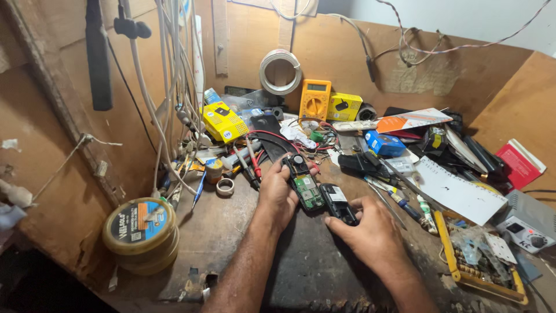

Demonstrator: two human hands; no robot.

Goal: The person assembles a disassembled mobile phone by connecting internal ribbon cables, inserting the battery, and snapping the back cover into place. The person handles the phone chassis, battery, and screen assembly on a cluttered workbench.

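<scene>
My left hand (278, 194) grips an opened small phone body with its green circuit board (307, 191) facing up, held just above the wooden workbench (220, 232). Its thumb and fingers wrap the top end near a round black part (297, 160). My right hand (370, 232) holds a black phone housing piece (339, 203) right beside the board, fingers curled over its lower end. The two parts nearly touch at the middle of the bench.
A yellow multimeter (315, 99) and yellow boxes (223, 120) stand at the back. Screwdrivers (399, 200), a blue box (385, 144) and papers (457, 191) clutter the right. A solder wire spool (141, 232) sits front left. Cables (174, 87) hang on the left wall.
</scene>
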